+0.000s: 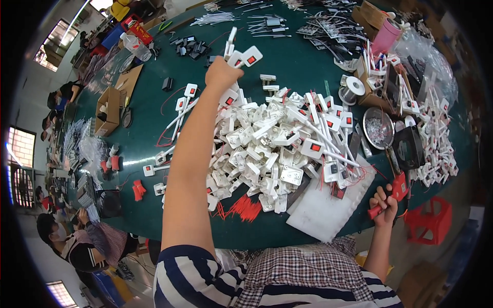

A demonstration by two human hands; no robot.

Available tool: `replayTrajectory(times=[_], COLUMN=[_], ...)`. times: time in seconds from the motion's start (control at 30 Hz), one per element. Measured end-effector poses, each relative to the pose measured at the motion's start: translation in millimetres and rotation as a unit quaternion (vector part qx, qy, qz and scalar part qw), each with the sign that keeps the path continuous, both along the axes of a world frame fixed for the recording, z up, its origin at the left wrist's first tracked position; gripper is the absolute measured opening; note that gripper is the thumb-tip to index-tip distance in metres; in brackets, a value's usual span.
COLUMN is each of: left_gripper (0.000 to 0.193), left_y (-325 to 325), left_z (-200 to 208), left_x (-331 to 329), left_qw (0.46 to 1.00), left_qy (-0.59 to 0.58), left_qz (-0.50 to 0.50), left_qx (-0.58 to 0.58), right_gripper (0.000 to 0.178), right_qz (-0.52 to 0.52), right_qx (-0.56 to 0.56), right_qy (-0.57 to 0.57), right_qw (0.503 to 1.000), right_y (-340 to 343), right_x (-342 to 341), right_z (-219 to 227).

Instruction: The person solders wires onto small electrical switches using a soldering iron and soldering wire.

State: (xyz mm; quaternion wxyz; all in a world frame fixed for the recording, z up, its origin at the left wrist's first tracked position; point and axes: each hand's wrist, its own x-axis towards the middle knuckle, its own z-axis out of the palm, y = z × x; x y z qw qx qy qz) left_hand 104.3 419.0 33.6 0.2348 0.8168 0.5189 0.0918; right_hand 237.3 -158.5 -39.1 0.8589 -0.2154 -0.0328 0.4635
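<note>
My left arm stretches far over the green table, and my left hand (223, 77) is closed on white plastic switch pieces (251, 56) with red rockers. Their ends stick out beyond my fingers. Below that hand lies a big heap of white plastic housings (257, 138), some with red switches and wires. At the right front edge my right hand (385, 205) grips a red soldering gun (400, 187), its tip pointing away from me. A white foam sheet (328, 210) lies left of this hand, with a wired switch piece (335, 172) at its far edge.
Cut red wires (245, 208) lie before the heap. A solder spool (353, 88), a round metal dish (378, 127) and a pile of switch pieces (436, 138) are at the right. A cardboard box (108, 110) stands left. Another person (84, 236) sits at lower left; a red stool (430, 220) stands right.
</note>
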Motion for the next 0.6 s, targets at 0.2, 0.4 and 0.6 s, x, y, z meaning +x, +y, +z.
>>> replayTrajectory(times=[0.2,0.4,0.6], left_gripper=[0.058,0.049,0.029], left_y=[-70,-166,-238], left_z=[72,110,76], left_x=[8,35,49], left_qw=[0.982,0.931,0.768], left_qy=[-0.100,-0.108,-0.134], left_qz=[-0.079,-0.300,-0.570], left_qx=[0.141,0.178,0.261], right_gripper=[0.030,0.030,0.029], right_qz=[-0.005,-0.006,-0.007], right_qx=[-0.001,0.003,0.007], right_qy=[-0.006,-0.003,-0.003], right_qw=[1.000,1.000,1.000], right_y=[-2,0,3], right_x=[-1,1,1], right_z=[0,3,1])
